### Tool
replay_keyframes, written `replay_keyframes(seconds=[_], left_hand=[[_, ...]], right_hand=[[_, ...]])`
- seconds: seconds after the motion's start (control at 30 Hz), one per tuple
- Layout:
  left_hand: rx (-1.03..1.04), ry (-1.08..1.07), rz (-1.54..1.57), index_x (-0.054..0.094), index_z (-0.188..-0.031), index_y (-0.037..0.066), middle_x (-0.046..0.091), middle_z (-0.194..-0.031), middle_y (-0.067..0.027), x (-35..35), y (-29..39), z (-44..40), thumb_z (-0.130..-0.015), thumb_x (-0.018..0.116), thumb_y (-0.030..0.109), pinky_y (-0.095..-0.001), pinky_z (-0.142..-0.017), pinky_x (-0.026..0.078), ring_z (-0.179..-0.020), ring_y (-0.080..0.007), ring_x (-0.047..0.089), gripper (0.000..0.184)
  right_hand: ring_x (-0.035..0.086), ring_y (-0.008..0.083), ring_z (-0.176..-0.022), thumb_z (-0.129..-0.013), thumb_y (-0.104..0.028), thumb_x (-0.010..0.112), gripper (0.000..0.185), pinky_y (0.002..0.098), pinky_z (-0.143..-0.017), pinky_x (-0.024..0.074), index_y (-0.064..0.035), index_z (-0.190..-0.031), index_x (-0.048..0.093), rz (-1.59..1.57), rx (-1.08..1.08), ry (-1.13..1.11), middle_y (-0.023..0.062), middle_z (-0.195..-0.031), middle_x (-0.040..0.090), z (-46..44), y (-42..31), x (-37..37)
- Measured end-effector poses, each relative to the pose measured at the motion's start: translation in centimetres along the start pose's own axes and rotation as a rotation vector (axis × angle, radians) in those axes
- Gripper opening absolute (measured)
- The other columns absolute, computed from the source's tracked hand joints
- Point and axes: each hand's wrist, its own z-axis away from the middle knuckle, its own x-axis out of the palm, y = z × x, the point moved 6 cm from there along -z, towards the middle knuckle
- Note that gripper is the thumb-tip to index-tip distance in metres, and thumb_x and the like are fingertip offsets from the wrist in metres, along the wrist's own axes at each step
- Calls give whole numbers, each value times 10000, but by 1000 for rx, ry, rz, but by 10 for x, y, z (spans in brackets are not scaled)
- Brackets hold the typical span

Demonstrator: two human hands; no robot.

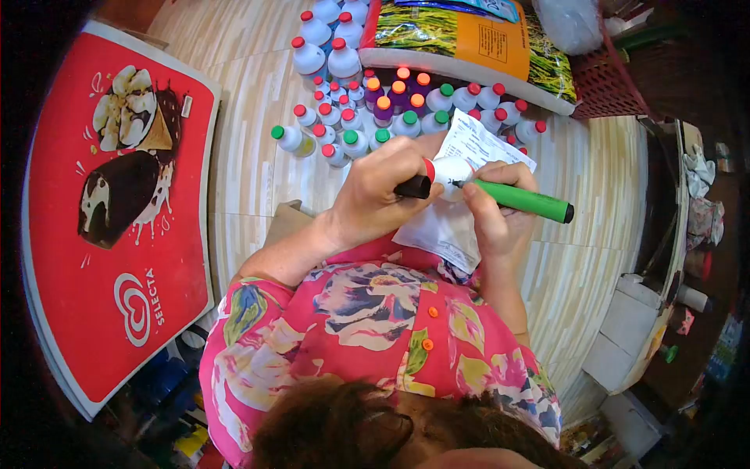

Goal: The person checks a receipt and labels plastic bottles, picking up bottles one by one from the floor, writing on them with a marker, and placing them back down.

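Note:
My left hand (379, 184) is closed around a small white bottle (451, 173) with a red cap; a black marker cap (413, 187) also sticks out of its fingers. My right hand (500, 215) grips a green marker (525, 201), its dark tip at the bottle's white side, where small dark marks show. Behind and below the bottle lies a printed white paper (476, 148), partly hidden by my hands. Just beyond stand many bottles with red, green and orange caps, such as a green-capped one (293, 141) at the near left.
A red ice-cream freezer lid (70, 258) fills the left side. At the top lies a colourful sack (476, 39) beside a red plastic basket (609, 82). Wooden shelving (656, 313) with assorted items runs down the right, over a striped floor (578, 266).

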Motion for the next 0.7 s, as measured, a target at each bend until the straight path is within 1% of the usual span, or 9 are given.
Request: replay_keyframes(seconds=[0.07, 0.17, 0.27, 0.37, 0.4, 0.5, 0.57, 0.63, 0.7], left_hand=[[7, -17, -3, 534, -751, 40, 557, -766, -83, 1, -3, 2, -673, 762, 26, -292, -535, 390, -633, -172, 515, 242], [36, -11, -45, 532, -742, 35, 558, -776, -83, 0, -3, 2, -677, 759, 24, -287, -549, 391, -656, -168, 514, 236], [-32, -35, -42, 518, -730, 30, 559, -784, -87, 2, -7, 4, -677, 758, 25, -275, -567, 395, -681, -166, 522, 245], [-47, 7, 4, 498, -719, 19, 559, -792, -94, -2, -8, 5, -683, 754, 23, -275, -578, 396, -697, -171, 528, 259], [-83, 10, 29, 475, -703, 24, 578, -840, -91, -7, -8, 4, -677, 760, 20, -260, -609, 412, -747, -154, 539, 286], [-131, 230, 106, 578, -801, 6, 565, -717, -30, -55, -21, 4, -693, 738, 48, -255, -559, 419, -622, -97, 513, 198], [-420, 370, 123, 575, -748, -4, 609, -778, -44, -102, -28, 7, -691, 753, 24, -215, -599, 439, -674, -97, 543, 190], [-337, 468, -211, 612, -773, -27, 595, -675, -23, -147, -32, 4, -730, 729, 56, -214, -551, 429, -604, -75, 529, 150], [-359, 505, -397, 616, -758, -24, 590, -642, -17, -179, -71, 4, -745, 717, 79, -219, -548, 424, -608, -64, 527, 145]], right_hand=[[484, 105, -606, -662, 58, 645, 180, 241, -549, 380, -9, -757, 507, -10, -21, -20, 70, -710, 553, 0, 1, -1], [490, 118, -602, -648, 50, 638, 175, 242, -550, 378, -7, -744, 503, -52, -62, -1, 73, -700, 552, 0, 4, -1], [473, 133, -589, -661, -3, 607, 157, 243, -540, 364, -13, -753, 479, 27, -56, 30, 81, -686, 533, -2, 2, -5], [436, 149, -572, -675, -69, 572, 162, 256, -529, 349, -28, -775, 451, -484, 161, 95, 91, -664, 503, -9, 19, -19], [399, 156, -563, -690, -107, 561, 182, 281, -530, 346, -48, -800, 430, -574, 155, 51, 100, -650, 479, -15, 21, -18], [402, 164, -566, -691, -120, 584, 202, 301, -546, 356, -55, -810, 434, -769, 172, -99, 105, -650, 480, -20, 38, -24], [417, 172, -573, -693, -113, 606, 213, 308, -562, 366, -57, -836, 458, -792, 199, -109, 109, -656, 488, -19, 46, -15], [448, 186, -589, -690, -100, 615, 217, 318, -577, 385, -55, -845, 471, -804, 256, -89, 115, -668, 505, -14, 52, -1], [517, 208, -629, -682, -71, 622, 225, 319, -610, 430, -37, -865, 494, -762, 312, -78, 133, -723, 560, -9, 66, 3]])
